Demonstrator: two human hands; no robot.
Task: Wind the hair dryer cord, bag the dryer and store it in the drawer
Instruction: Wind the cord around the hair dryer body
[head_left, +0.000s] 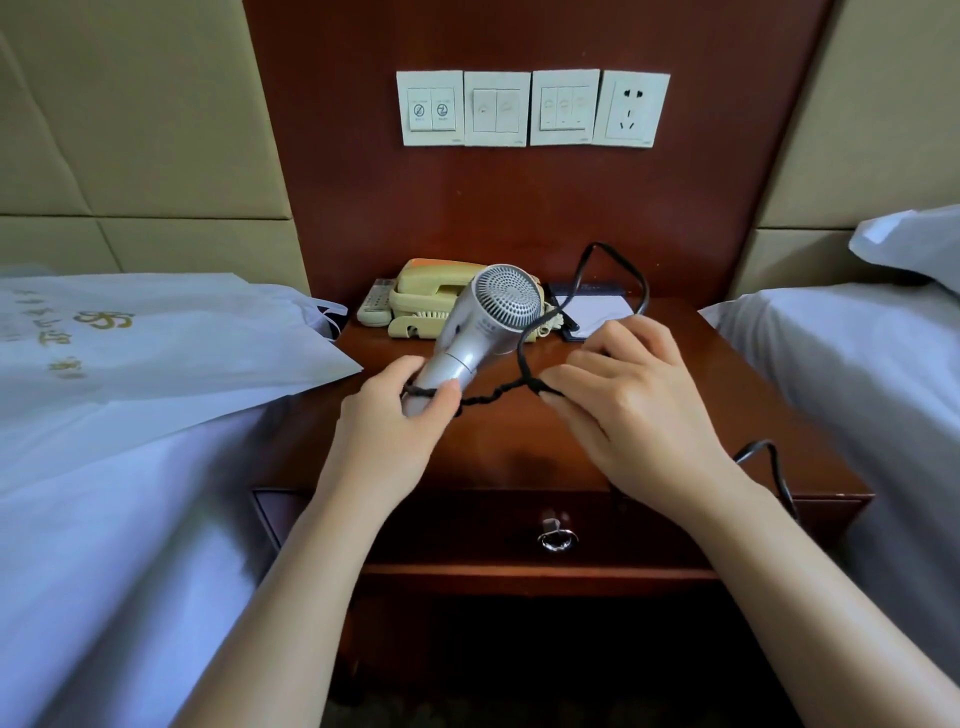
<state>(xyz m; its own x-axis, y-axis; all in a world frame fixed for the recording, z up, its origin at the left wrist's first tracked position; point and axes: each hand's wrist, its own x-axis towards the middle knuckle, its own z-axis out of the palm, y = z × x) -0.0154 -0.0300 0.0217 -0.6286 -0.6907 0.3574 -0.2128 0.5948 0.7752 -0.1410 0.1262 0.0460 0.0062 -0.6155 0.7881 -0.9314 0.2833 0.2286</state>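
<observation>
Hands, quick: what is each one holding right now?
Left hand: closed around the handle of the hair dryer.
Right hand: fingers pinching the black cord near the dryer.

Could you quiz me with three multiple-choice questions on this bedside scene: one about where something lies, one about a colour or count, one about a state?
1. Where is the white bag?
A. on the bed at left
B. in the drawer
C. on the nightstand

2. How many white wall plates sit in the row above the nightstand?
A. two
B. four
C. six

3. What state is the drawer in?
A. pulled fully out
B. removed
C. shut

Answers:
1 A, the bag lies flat on the white bedding at left.
2 B, three switch plates and one socket.
3 C, its front with the ring pull sits flush while the left hand holds the hair dryer and the right hand the cord.
</observation>
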